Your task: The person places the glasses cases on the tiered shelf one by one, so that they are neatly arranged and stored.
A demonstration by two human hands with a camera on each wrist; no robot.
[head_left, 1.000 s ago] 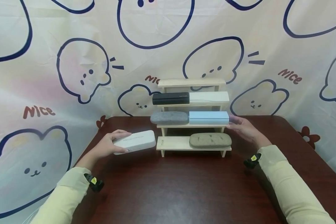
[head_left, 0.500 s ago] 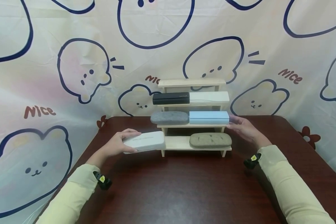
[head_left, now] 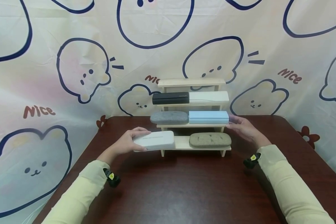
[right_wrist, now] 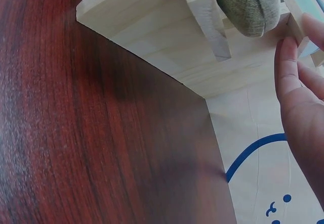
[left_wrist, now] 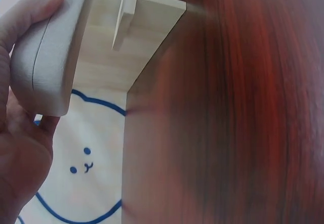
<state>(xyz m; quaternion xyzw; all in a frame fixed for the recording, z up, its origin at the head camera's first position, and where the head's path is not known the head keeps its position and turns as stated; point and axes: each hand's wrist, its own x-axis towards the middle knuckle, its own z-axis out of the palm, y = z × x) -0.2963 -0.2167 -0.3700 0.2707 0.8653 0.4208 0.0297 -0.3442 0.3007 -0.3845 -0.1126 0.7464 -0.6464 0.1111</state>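
Note:
My left hand (head_left: pixel 128 143) grips the left end of a white eyeglass case (head_left: pixel 158 140), thumb on the near side and fingers behind. The case's right end overlaps the lowest step of a tiered wooden display rack (head_left: pixel 182 142). In the left wrist view the case (left_wrist: pixel 50 52) shows a seam along its side. At the rack's right side, my right hand (head_left: pixel 243 128) pinches the end of the second step beside a light blue case (head_left: pixel 208 117). An olive fabric case (head_left: pixel 210 140) lies on the right half of the lowest step.
A grey case (head_left: pixel 169 118) lies left of the blue one. Above them, a black case (head_left: pixel 170 98) and a white case (head_left: pixel 208 97) share a step. The rack stands on a dark wooden table (head_left: pixel 184 186) before a printed curtain (head_left: pixel 145 62).
My left hand has carried the white eyeglass case rightward from beside the rack to over the left part of the lowest step. My right hand has stayed at the rack's end.

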